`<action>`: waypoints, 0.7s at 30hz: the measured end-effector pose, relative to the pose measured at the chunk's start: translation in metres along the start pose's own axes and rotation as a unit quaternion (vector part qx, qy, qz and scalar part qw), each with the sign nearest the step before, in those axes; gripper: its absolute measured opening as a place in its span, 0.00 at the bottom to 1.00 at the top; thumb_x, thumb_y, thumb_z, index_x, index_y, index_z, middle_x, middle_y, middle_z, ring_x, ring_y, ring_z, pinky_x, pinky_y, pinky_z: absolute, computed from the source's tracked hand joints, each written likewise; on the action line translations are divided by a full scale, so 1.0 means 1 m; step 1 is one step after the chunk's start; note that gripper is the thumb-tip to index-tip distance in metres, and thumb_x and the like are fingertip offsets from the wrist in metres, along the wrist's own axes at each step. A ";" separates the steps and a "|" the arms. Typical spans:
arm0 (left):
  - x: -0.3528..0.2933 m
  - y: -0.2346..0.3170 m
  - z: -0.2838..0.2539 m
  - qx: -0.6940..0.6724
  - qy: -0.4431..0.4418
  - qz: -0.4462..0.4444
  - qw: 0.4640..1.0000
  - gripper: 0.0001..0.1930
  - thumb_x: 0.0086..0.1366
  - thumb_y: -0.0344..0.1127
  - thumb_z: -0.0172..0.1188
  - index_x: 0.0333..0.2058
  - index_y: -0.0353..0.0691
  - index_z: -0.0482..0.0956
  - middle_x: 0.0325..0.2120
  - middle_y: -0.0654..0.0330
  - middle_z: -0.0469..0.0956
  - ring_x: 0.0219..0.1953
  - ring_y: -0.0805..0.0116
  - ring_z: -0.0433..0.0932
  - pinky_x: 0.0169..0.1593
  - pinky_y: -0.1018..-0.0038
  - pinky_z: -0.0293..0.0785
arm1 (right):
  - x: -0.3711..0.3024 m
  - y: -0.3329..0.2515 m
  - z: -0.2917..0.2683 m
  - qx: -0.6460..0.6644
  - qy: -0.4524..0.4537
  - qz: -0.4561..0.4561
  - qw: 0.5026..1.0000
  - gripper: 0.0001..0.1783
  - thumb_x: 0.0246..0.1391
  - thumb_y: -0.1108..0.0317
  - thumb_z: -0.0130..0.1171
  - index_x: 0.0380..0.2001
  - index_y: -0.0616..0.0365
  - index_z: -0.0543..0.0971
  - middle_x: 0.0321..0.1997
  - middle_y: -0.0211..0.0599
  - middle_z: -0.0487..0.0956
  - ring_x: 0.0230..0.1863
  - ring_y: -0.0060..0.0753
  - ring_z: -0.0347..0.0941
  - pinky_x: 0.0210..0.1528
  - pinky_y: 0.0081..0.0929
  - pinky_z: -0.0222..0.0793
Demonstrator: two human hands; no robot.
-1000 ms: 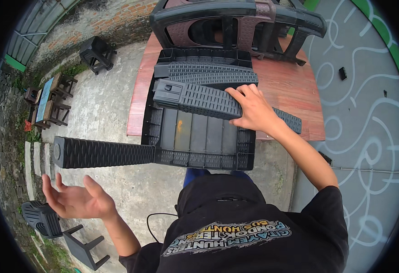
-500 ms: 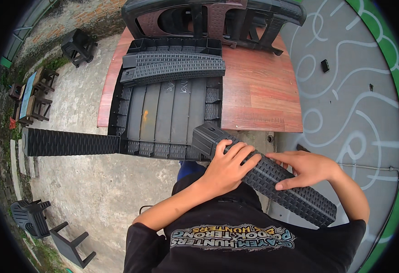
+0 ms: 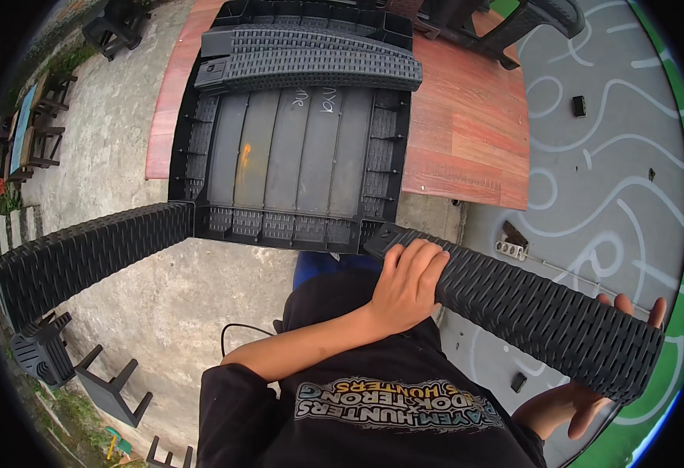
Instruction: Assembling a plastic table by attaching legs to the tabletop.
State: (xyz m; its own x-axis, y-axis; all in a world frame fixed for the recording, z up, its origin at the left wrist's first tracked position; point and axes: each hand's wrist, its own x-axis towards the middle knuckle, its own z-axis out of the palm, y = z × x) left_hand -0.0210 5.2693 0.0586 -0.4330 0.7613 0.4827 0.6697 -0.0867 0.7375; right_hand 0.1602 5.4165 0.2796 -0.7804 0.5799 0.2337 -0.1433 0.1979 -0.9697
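An upturned black plastic tabletop [image 3: 268, 175] shows its ribbed underside. A black woven-pattern table leg [image 3: 545, 312] slants from its near right corner out to the right. My left hand [image 3: 411, 282] is closed over the leg's inner end, right beside that corner. Around the outer end is my right hand [image 3: 570, 409], its palm underneath and fingertips showing past the far side. Whether the leg's end is seated in the corner is hidden. A matching leg [image 3: 92, 253] juts from the near left corner. Two loose legs [image 3: 311, 69] lie across the tabletop's far part.
A red wooden table [image 3: 467, 132] carries the tabletop, whose near edge overhangs it. Dark plastic chairs [image 3: 529, 31] stand at the far right. A power strip [image 3: 511, 249] lies on the painted grey floor. Stools [image 3: 112, 386] stand on the concrete at left.
The held leg has swung outward, its inner end now at the near right corner. My right hand has slid from the leg's middle to its outer end. The view has shifted closer.
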 end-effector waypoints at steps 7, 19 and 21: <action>-0.002 -0.004 -0.029 -0.025 -0.051 -0.067 0.996 0.49 0.34 0.34 0.75 0.59 0.32 0.61 0.57 0.45 0.63 0.55 0.46 0.65 0.54 0.52 0.60 | 0.027 0.034 0.034 0.080 -0.086 -0.064 0.991 0.55 0.22 0.64 0.80 0.58 0.52 0.62 0.52 0.43 0.74 0.60 0.52 0.68 0.64 0.59 0.62; -0.019 -0.008 -0.028 -0.006 0.066 -0.090 0.994 0.53 0.27 0.33 0.74 0.59 0.29 0.64 0.58 0.42 0.64 0.57 0.45 0.64 0.51 0.54 0.63 | 0.049 0.023 0.065 0.093 -0.115 -0.023 0.989 0.08 0.67 0.61 0.44 0.45 0.47 0.70 0.48 0.39 0.76 0.57 0.52 0.71 0.63 0.71 0.55; -0.022 -0.008 -0.028 -0.004 0.072 -0.096 0.993 0.53 0.27 0.34 0.74 0.59 0.29 0.64 0.58 0.42 0.64 0.57 0.45 0.64 0.51 0.54 0.63 | 0.053 0.026 0.046 0.093 -0.220 -0.016 0.971 0.51 0.10 0.71 0.82 0.48 0.43 0.69 0.51 0.31 0.75 0.60 0.48 0.70 0.68 0.62 0.56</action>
State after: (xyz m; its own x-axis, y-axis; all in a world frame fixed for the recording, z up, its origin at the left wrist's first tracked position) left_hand -0.0335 5.2355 0.0554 -0.6339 0.6652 0.3947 0.5621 0.0457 0.8258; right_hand 0.0871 5.4161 0.2636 -0.9525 0.1741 0.2499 -0.2467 0.0399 -0.9683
